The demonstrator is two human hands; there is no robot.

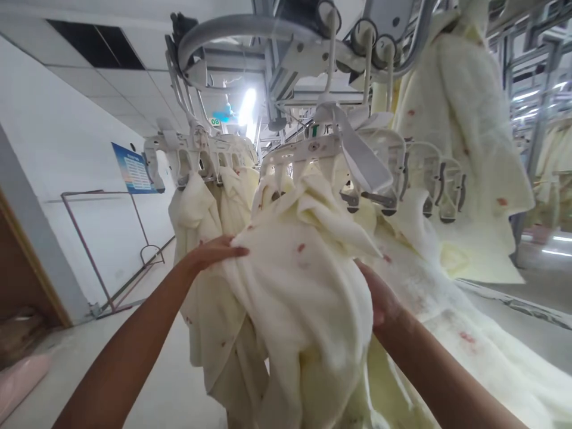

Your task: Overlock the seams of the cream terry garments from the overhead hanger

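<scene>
A cream fabric piece with small reddish printed spots (308,286) hangs in front of me from a white clip hanger (308,149). My left hand (217,251) grips its left edge, with the fingers closed on the cloth. At the right side of the same cloth is my right hand (378,295); its fingers go behind the fabric and are mostly hidden. Folds of the cloth bunch up just under the hanger's clips. A white strap (364,155) dangles from the top of the hanger.
More cream pieces (196,208) hang on clip hangers to the left, and others (465,137) to the right. Overhead runs a curved grey rail (241,25) with rollers. A metal frame (84,250) stands by the left wall, near a blue poster (133,168).
</scene>
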